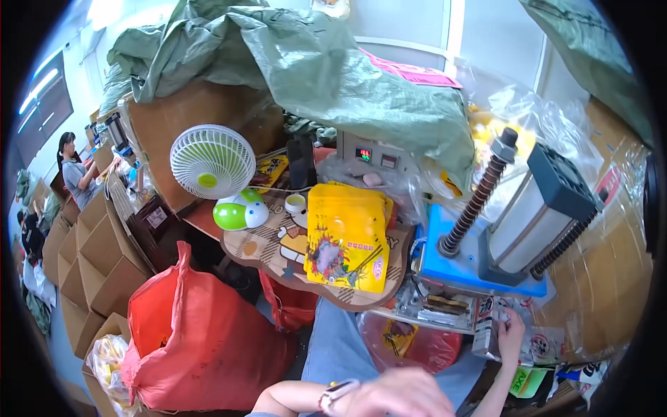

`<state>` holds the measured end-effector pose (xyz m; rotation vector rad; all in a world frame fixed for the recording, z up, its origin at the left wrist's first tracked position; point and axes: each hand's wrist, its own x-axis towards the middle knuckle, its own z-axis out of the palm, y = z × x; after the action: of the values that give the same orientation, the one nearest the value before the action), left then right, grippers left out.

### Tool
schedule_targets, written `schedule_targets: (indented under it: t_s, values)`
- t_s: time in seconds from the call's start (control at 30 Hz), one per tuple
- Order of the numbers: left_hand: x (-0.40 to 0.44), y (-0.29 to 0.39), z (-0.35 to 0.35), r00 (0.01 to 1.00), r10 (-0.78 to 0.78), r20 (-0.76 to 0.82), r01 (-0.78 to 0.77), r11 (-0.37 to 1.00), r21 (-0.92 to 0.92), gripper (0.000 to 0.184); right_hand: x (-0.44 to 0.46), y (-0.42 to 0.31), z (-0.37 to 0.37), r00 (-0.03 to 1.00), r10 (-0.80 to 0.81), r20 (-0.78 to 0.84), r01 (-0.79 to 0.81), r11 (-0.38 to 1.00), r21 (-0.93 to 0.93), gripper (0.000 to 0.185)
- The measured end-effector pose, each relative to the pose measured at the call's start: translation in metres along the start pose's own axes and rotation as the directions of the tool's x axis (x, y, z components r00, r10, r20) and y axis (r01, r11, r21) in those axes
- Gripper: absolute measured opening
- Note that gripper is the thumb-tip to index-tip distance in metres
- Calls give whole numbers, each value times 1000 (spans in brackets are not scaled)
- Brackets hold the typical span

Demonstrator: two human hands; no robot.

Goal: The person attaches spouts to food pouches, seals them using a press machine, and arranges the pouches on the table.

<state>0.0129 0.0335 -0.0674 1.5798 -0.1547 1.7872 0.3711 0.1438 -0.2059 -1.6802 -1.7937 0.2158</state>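
My left hand (399,393), with a watch on the wrist, is low over my lap and smeared by motion; its fingers cannot be made out. To the right, my right hand (511,332) reaches beside a silver printed package (486,332), below the press. Its fingers are curled in against the package, and what they hold is hidden. A stack of yellow printed pouches (345,233) lies on the shaped board (243,244) in front of me. The press (511,240) has a blue plate (445,257) and spring-wrapped rods; a metal fixture (438,311) sits under it.
A green-and-white fan (213,163) and a small round tub (296,203) stand on the board. A control box (379,158) with a red display sits behind. Left are a red sack (208,333) and cardboard cartons (104,257); a person (75,174) is farther back.
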Motion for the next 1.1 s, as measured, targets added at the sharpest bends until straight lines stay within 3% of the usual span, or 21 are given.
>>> schedule_targets:
  t_s: [0.03,0.07,0.1,0.13,0.23,0.27,0.33,0.4,0.43,0.5,0.57,0.63,0.67,0.7,0.73,0.77,0.83,0.87,0.93,1.03,1.1]
  values:
    - [-8,-12,-17,998,45,-54,-31,970,241,25,-1,-3,-4,998,65,-18,-66,998,-17,37]
    - [-17,-16,-42,998,-67,20,44,818,574,19,-5,6,-5,998,62,-28,-63,998,-14,37]
    - [-35,-31,-62,981,-151,-121,192,680,708,12,-9,23,-8,991,91,-97,-111,968,-223,39]
    - [-39,-44,-75,918,-201,-342,396,504,767,16,-12,31,-10,980,109,-165,-169,892,-420,42]
    - [-61,-76,-126,874,-299,-384,362,-129,923,63,-5,24,-5,934,346,-86,-342,802,-490,50]
    - [-76,-84,-138,835,-387,-391,304,-268,914,77,1,23,-2,888,456,-53,-415,748,-518,51]
    - [-115,-94,-158,779,-536,-324,154,-338,929,78,7,6,3,900,432,-54,-405,786,-467,53]
    - [-119,-89,-155,792,-538,-289,122,-324,938,67,1,-10,4,949,316,-4,-301,899,-317,46]
    - [-135,-91,-159,812,-542,-215,89,-249,964,60,-8,-11,4,941,337,-21,-326,890,-319,46]
    - [-145,-86,-160,834,-542,-101,22,-151,988,54,-24,-20,3,965,-40,-259,-50,941,-334,47]
    - [-144,-76,-155,850,-524,-48,-4,-97,995,61,-47,-62,-5,938,-69,-339,7,984,-180,27]
    - [-132,-70,-151,828,-555,-88,79,-40,996,60,-79,-81,10,969,3,-247,62,964,257,22]
    - [-132,-71,-155,845,-534,-37,27,-26,999,59,-84,-110,14,993,-14,-121,70,878,474,14]
    - [-131,-67,-159,812,-582,-48,46,-17,999,56,-91,-127,23,997,-81,-2,70,837,543,14]
    - [-129,-66,-158,772,-633,-63,72,-12,997,53,-100,-135,36,987,-103,124,16,828,560,21]
    - [-125,-67,-151,812,-568,-134,154,-13,988,47,-105,-144,41,978,-190,85,110,819,563,27]
    - [-112,-64,-129,817,-490,-304,428,161,889,41,-94,-155,26,936,-351,-35,319,799,510,35]
    - [-104,-59,-111,804,-450,-388,521,220,825,39,-90,-160,9,930,-347,-123,364,811,459,35]
    - [-94,-46,-82,821,-444,-359,481,199,854,42,-84,-163,-12,882,-374,-288,459,818,345,38]
    - [-88,-41,-48,868,-456,-199,286,130,949,46,-66,-170,-14,850,-515,-106,525,820,228,33]
    - [-82,-38,-34,862,-502,-77,135,82,987,42,-56,-165,-17,690,-715,115,695,698,171,32]
